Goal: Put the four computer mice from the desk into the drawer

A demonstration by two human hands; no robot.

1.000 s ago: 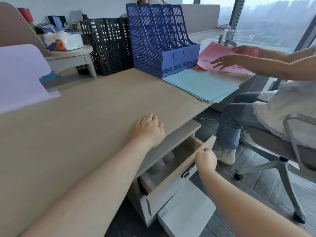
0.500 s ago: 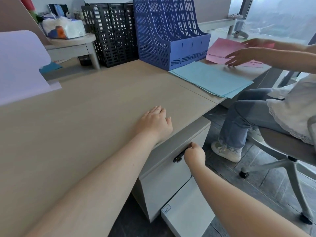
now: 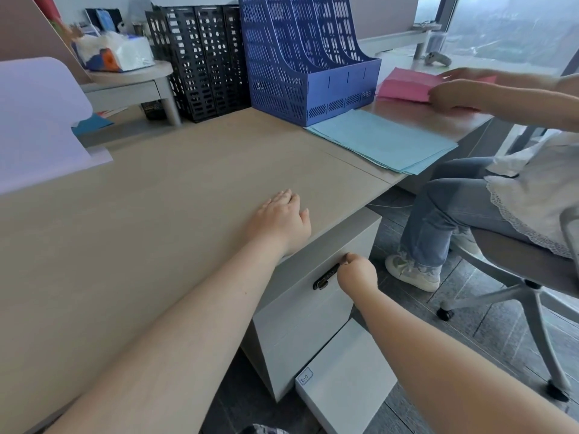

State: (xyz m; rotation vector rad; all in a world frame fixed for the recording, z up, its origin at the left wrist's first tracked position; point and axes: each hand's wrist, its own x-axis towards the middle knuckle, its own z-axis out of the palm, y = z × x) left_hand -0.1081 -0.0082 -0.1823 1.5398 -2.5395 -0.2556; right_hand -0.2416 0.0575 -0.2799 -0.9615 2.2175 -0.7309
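Observation:
The grey drawer [image 3: 300,314] under the wooden desk [image 3: 156,214] is pushed in flush with its cabinet, so its inside is hidden. No computer mouse shows anywhere in the view. My right hand [image 3: 357,274] is closed, with its fingertips on the right end of the black drawer handle [image 3: 326,277]. On the desktop near the front edge, just above the drawer, my left hand [image 3: 279,219] lies flat and holds nothing.
A blue file rack [image 3: 307,67] and a black one [image 3: 200,64] stand at the back. Light blue sheets [image 3: 382,142] lie right of centre. A seated person [image 3: 470,195] on an office chair [image 3: 517,277] handles pink paper [image 3: 404,84]. A white panel [image 3: 344,377] juts out below the drawer.
One second ago the drawer stood open with two mice visible inside; my right hand has pushed it shut and stays at the handle. My left hand has barely moved.

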